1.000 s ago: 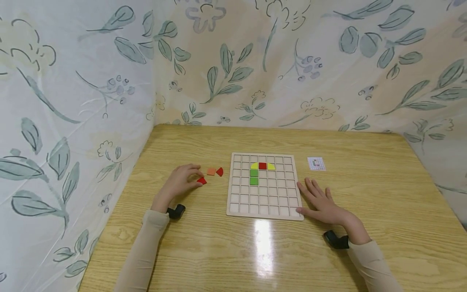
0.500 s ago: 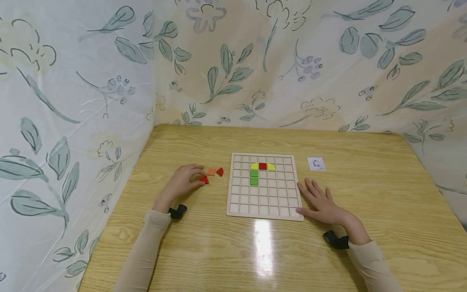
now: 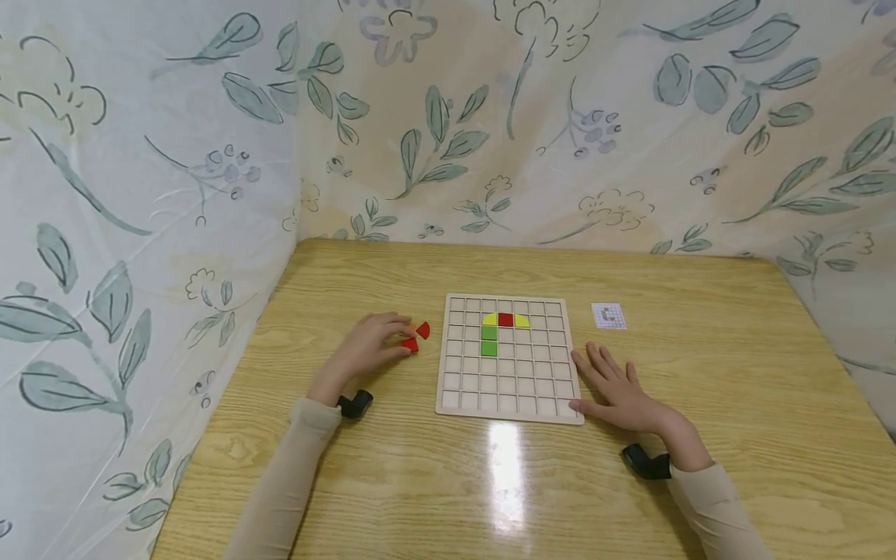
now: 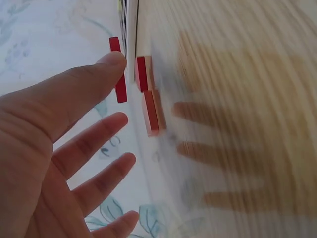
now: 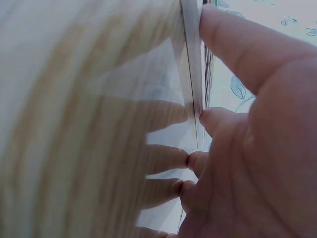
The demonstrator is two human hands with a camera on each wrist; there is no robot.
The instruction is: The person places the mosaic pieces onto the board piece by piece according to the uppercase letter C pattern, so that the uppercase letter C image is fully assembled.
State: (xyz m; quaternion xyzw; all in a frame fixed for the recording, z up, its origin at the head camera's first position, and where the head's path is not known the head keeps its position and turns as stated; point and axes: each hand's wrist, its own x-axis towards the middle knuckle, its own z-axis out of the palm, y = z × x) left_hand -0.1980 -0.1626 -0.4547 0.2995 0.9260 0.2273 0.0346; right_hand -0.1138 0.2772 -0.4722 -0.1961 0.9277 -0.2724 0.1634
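My left hand (image 3: 367,348) pinches a red tile (image 3: 411,344) by its edge, left of the wooden grid board (image 3: 441,389). In the left wrist view the thumb covers the middle of this tile, which is held up off the table; the other fingers are spread. A red fan-shaped tile (image 3: 423,330) and an orange tile (image 4: 150,113) lie beside it, the orange one largely behind my fingers in the head view. My right hand (image 3: 619,393) has its fingers extended along the board's right edge, the thumb touching the near right corner.
On the board sit two green square tiles (image 3: 488,341), a red square tile (image 3: 505,320) and two yellow curved tiles (image 3: 522,320). A small card with a printed grid pattern (image 3: 608,316) lies right of the board. Patterned cloth (image 3: 392,171) hangs behind the wooden table (image 3: 392,482).
My left hand has moved right with the red tile, toward the board, and now overlaps the orange tile. The right hand stays put at the board's edge.
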